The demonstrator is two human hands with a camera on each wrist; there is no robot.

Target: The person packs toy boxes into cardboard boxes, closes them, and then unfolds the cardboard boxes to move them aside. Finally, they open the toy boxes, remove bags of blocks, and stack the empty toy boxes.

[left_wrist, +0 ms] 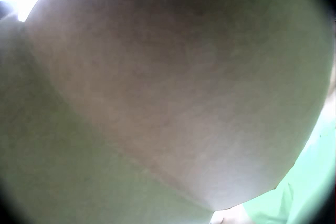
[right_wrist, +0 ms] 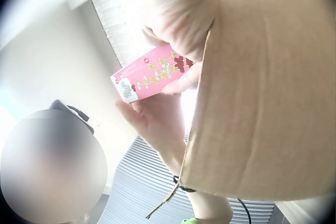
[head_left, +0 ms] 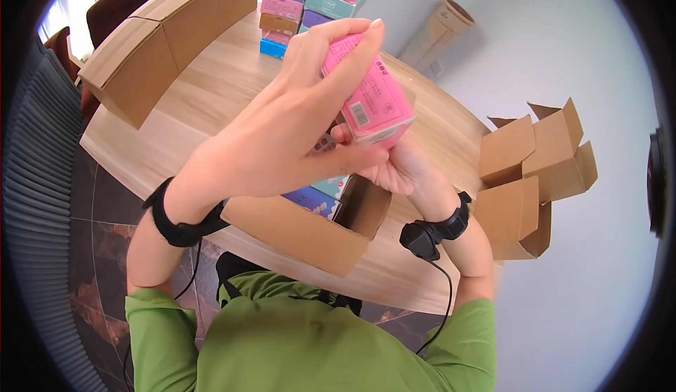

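A pink box (head_left: 377, 100) with a barcode is held up above the table in the head view. My left hand (head_left: 282, 117) grips it, with fingers over its top and far side and the thumb near its lower end. Behind and below it, my right hand (head_left: 401, 163) also has fingers on the box, partly hidden. Below the hands stands an open cardboard box (head_left: 303, 234) with blue and teal boxes in it. In the right wrist view the pink box (right_wrist: 152, 74) shows a flower print between both hands. Mostly skin fills the left wrist view.
Stacks of coloured boxes (head_left: 283, 8) stand at the table's back. A long brown carton row (head_left: 151, 47) is at the back left. Open empty-looking cartons (head_left: 507, 212) lie at the right. A cardboard tube (head_left: 440, 33) leans by the wall. Wood tabletop (head_left: 204, 86) lies between.
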